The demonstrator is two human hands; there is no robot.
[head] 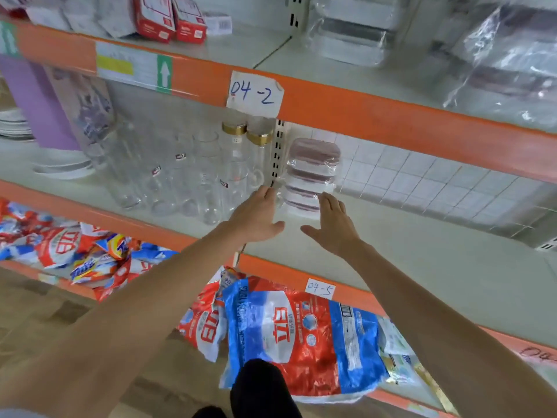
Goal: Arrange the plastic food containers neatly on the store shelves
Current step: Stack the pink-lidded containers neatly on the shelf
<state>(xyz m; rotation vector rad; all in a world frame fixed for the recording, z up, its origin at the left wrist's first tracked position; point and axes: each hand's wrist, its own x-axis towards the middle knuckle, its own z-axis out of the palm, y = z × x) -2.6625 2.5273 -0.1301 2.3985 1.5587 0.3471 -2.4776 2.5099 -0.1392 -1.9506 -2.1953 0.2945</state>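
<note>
The wrapped stack of containers (312, 173) stands at the far left corner of the right-hand bay of the middle shelf (422, 251), hard by the slotted upright (278, 152) that divides the bays, with the tiled back wall (422, 179) just behind it. It is a tall pile of clear tubs with dark pinkish lids, so its long axis runs upright (lids flat, one above another), all inside a clear film.

Both hands reach toward it from the near side. The left hand (259, 215) lies just left of the stack's base, its fingertips up against the upright; the right hand (333, 227) lies just near and right of the base. On both, the grip is apart: fingers straight, thumbs spread, nothing held. Whether either one touches the film I cannot tell.

So the stack sits between the two hands and slightly farther in, about equally close to each. The left hand has little room, since the upright and the glass jars (208, 173) in the next bay crowd that side; any squaring-up push probably comes more easily from the right, where the shelf is bare.

More wrapped containers (352, 31) lie on the shelf above.
</note>
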